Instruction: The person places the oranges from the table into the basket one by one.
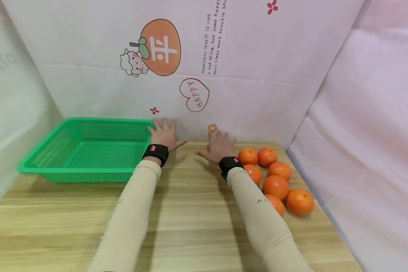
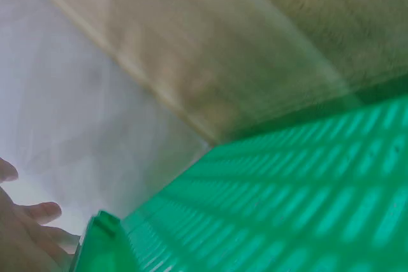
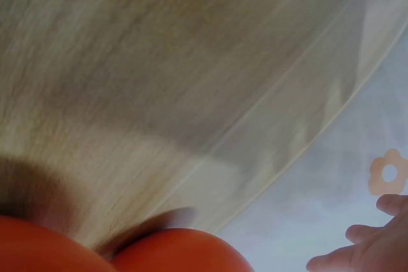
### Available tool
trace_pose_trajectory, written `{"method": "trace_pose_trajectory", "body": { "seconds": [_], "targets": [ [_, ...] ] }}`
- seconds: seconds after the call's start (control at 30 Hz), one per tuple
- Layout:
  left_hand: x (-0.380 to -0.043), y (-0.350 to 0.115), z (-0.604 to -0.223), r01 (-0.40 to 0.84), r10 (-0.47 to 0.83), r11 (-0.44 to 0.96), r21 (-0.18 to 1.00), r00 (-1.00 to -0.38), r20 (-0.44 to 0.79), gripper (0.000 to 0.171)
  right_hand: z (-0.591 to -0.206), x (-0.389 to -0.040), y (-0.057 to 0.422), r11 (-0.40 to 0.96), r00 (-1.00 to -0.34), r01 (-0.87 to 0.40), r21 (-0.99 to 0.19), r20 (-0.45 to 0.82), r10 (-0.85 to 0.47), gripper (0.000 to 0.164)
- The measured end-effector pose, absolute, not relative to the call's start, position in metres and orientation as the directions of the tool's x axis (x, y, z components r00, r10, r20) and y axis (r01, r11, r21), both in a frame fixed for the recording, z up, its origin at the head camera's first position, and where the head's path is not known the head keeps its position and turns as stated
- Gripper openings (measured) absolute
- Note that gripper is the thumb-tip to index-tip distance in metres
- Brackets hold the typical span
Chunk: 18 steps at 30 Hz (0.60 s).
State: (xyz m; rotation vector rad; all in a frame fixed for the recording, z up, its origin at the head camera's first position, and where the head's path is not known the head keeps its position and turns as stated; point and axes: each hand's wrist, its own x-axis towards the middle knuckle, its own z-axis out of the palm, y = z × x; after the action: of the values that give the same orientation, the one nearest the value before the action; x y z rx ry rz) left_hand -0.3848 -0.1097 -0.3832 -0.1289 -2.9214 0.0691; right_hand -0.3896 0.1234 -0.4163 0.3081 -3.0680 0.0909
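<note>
My left hand [image 1: 164, 135] is spread with straight fingers beside the right end of a green plastic basket [image 1: 81, 170]. In the left wrist view its fingers [image 2: 43, 212] show at the lower left, close to the rim of the slatted basket [image 2: 280, 202]. My right hand [image 1: 219, 146], fingers also spread and holding nothing, is near the back edge of the table, just left of several mandarin oranges [image 1: 276, 186]. The right forearm overlaps some of them in the head view. Two oranges [image 3: 185, 253] appear along the bottom of the right wrist view.
A wood-grain table [image 1: 190, 219] lies beneath everything. White cloth [image 1: 251, 102] printed with a cartoon orange, a heart and lettering hangs at the back. More white cloth [image 1: 370, 132] lines the right side, and another piece [image 1: 17, 94] the left.
</note>
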Motion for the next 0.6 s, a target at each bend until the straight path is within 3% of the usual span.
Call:
{"method": "trace_pose_trajectory", "body": {
  "seconds": [0.3, 0.6],
  "targets": [
    [-0.387, -0.114, -0.367, 0.046, 0.054, 0.998, -0.041, -0.977, 0.206, 0.101, -0.421, -0.389, 0.126, 0.969, -0.974, -0.225, -0.102, 0.067, -0.218, 0.111],
    [-0.382, -0.119, -0.34, 0.002, 0.003, 1.0, -0.011, -0.998, 0.065, 0.1, -0.418, -0.389, 0.129, 0.956, -0.96, -0.275, -0.106, 0.083, -0.267, 0.105]
  ]
}}
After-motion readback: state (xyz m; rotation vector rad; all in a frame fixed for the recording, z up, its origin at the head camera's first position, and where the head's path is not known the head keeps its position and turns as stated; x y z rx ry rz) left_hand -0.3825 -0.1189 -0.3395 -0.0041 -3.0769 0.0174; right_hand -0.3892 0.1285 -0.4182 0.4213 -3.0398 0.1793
